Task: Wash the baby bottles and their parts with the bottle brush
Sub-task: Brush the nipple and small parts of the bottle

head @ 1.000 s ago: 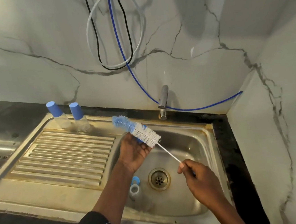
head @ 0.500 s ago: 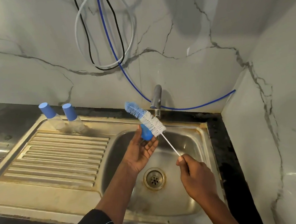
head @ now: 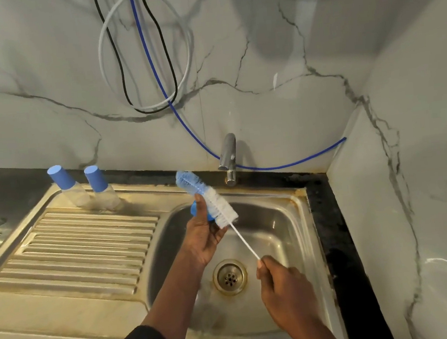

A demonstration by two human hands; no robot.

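Blue cap gripped by L hand fingers | R hand fingers pinch brush handle

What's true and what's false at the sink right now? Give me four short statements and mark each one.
1. The right hand grips the bottle brush by its thin handle. True.
2. The left hand is empty. False: it holds a blue part.
3. The left bottle and right bottle stand capped on the drainboard. True.
4. Water streams from the tap. False: no water shows.
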